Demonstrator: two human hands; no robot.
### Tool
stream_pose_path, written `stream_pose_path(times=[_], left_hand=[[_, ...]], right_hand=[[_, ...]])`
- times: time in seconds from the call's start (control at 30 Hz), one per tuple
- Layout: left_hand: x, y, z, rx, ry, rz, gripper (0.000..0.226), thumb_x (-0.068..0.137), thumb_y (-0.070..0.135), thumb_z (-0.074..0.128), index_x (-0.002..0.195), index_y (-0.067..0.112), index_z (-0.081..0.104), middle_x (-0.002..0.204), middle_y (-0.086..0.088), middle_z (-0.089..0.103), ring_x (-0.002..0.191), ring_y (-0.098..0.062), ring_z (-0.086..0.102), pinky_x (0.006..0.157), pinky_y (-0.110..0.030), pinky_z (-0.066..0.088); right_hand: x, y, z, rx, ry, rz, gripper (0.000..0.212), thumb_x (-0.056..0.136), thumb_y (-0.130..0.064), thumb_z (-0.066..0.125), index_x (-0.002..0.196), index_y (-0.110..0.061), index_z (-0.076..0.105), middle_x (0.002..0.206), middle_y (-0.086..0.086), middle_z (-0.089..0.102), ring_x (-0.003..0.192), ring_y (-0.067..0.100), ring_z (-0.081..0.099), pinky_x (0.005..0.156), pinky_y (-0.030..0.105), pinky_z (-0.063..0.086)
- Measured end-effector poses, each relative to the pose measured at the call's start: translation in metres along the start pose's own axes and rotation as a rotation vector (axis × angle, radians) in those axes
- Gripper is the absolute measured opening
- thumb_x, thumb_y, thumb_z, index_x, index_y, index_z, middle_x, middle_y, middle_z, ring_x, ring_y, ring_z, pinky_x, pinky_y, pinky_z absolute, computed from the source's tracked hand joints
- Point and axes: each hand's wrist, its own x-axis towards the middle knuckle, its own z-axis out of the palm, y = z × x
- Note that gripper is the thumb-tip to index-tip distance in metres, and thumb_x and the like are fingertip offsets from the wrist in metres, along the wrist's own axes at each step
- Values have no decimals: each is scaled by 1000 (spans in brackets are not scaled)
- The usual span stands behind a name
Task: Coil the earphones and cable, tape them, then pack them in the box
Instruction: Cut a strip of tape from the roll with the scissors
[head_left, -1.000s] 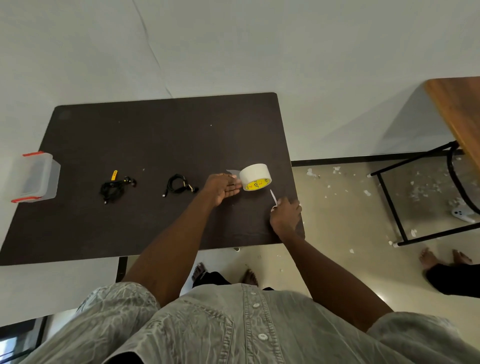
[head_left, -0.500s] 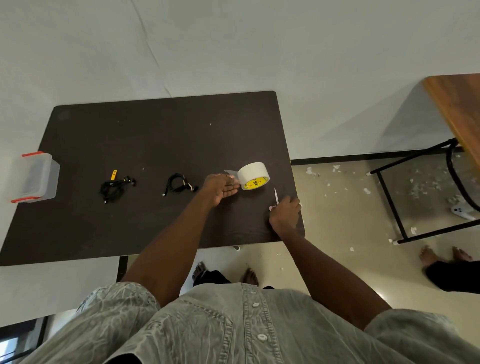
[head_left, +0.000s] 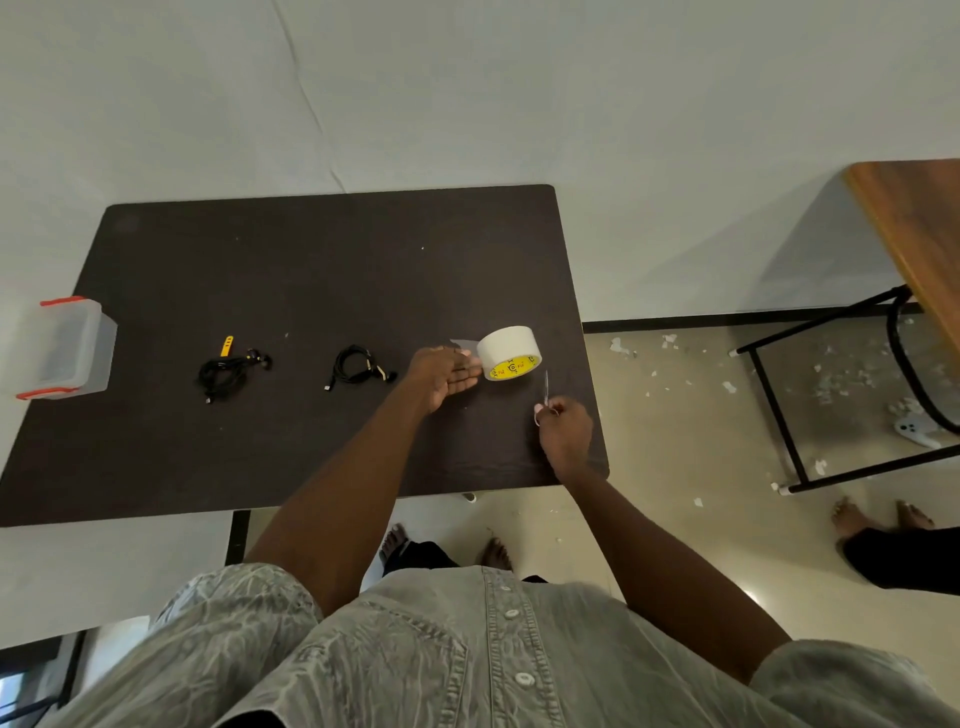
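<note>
A white tape roll (head_left: 509, 351) with a yellow core stands on the dark table (head_left: 311, 270), a short strip pulled out to its left. My left hand (head_left: 444, 376) lies just left of the roll, fingers spread, fingertips at the loose strip. My right hand (head_left: 563, 434) grips a small pair of scissors (head_left: 546, 388), blades pointing up toward the roll. A coiled black cable (head_left: 356, 366) lies left of my left hand. Farther left lie the black earphones (head_left: 228, 370) beside a small yellow tie (head_left: 226, 345).
A clear plastic box (head_left: 65, 348) with red clips sits at the table's left edge. To the right stands a wooden table (head_left: 914, 228) on a black frame, with paper scraps on the floor. Another person's bare feet (head_left: 878, 517) show at the right.
My right hand has turned the scissors from a slant to nearly upright. The left hand and tape roll have barely moved.
</note>
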Motion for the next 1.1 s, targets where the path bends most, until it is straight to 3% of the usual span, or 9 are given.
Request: stream_pose_path(times=[0.1,0.2,0.33,0.5,0.67,0.77,0.83,0.93,1.1], left_hand=[[0,0,-2,-12,-19,2,6,95,0,52,95,3,57,98,-20,67,85,-25,68,77,-36,56],[0,-1,-4,-23,-40,9,6,94,0,53,93,4,57,97,-20,68,90,-28,68,85,-40,55],[0,-2,-7,-5,-70,21,8,94,-2,53,96,4,58,97,-19,70,90,-28,69,84,-38,56],[0,1,-6,-57,-84,27,7,92,-3,55,91,3,58,76,-12,73,67,-20,72,64,-30,60],[1,1,-7,-78,-94,32,6,93,-2,56,92,3,59,92,-18,69,74,-22,71,61,-29,59],[4,0,-9,-77,-100,27,9,93,-3,53,97,1,60,88,-16,72,77,-24,72,63,-32,59],[8,-1,-10,-83,-105,23,9,94,-1,52,95,1,61,84,-15,73,77,-25,72,68,-36,61],[10,-1,-11,-76,-112,11,7,93,3,56,93,2,63,91,-19,71,80,-26,71,76,-37,60],[10,1,-11,-78,-121,-6,7,92,1,56,97,2,61,97,-19,70,85,-27,70,80,-37,58]], right_hand=[[-16,-12,-4,204,-32,-108,12,89,-18,66,79,-13,68,76,6,67,69,18,58,62,26,44],[-25,-30,-3,305,-165,-121,8,91,-23,66,88,-26,72,73,2,69,57,12,56,51,27,47],[-27,-46,6,301,-222,-157,12,89,-27,69,90,-16,74,78,5,70,63,12,59,57,28,48],[-27,-57,10,305,-338,-119,16,93,-21,64,100,-9,72,80,13,70,37,13,48,38,22,39],[-29,-59,9,537,-499,-13,16,90,-9,62,103,-8,72,79,16,70,32,15,39,34,21,29],[-32,-63,11,671,-603,76,17,95,-15,58,106,-6,68,77,15,66,42,18,53,42,24,42],[-32,-65,12,799,-692,180,27,99,-19,45,105,0,63,85,21,67,61,27,67,59,32,56],[-27,-64,11,1017,-810,338,42,98,-17,32,114,9,60,106,31,67,94,40,70,88,42,57],[-27,-61,10,1064,-822,375,22,93,6,45,105,0,63,94,20,72,92,32,72,85,37,59]])
